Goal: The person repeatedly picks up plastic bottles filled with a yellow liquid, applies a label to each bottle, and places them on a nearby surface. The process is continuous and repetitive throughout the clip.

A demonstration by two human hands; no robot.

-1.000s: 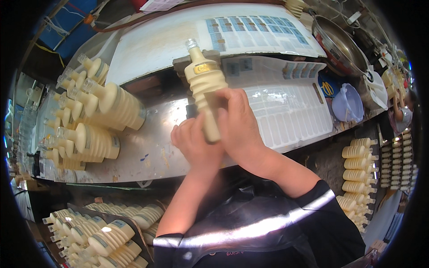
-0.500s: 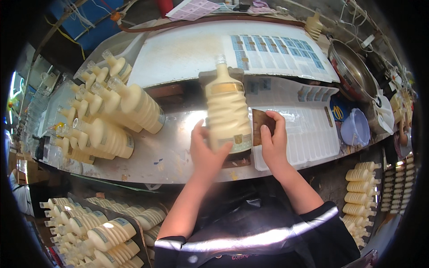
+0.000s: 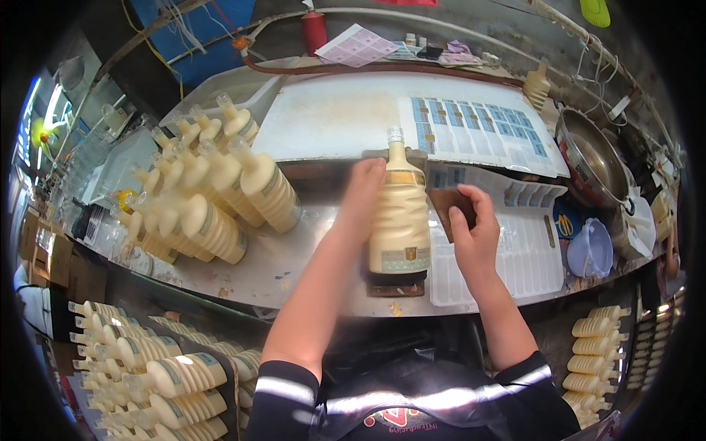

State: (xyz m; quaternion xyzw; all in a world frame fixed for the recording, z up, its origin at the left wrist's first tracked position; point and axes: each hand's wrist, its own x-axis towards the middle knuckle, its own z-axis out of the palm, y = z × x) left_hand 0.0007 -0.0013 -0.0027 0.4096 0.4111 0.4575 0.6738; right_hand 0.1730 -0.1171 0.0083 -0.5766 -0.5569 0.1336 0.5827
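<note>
**Ribbed bottle held on a small stand near the worktop's front edge**

Cream ribbed bottle (image 3: 399, 220) lies neck pointing to the far edge, its base on a small dark stand (image 3: 396, 283) close to the front edge of the worktop (image 3: 294, 257); clear neck uncapped, a gold band below the neck, a pale label strip near the base; left hand (image 3: 362, 197) lies along the bottle's left flank, fingers stretched toward the neck, touching it, not wrapped round; right hand (image 3: 474, 234) is closed on a brown flat block (image 3: 448, 208), pinched between thumb and fingers, just beside the bottle's right side; whether the block touches the bottle, cannot tell; under the right hand a white sheet of labels (image 3: 515, 257) with rows of small rectangles; toward the left edge of the worktop a heap of like bottles (image 3: 213, 198), lying on their sides; near the right edge a pale blue bowl (image 3: 594, 250) and a metal pan (image 3: 592, 165); below the front edge more bottles stacked in a crate (image 3: 147, 367).
</note>
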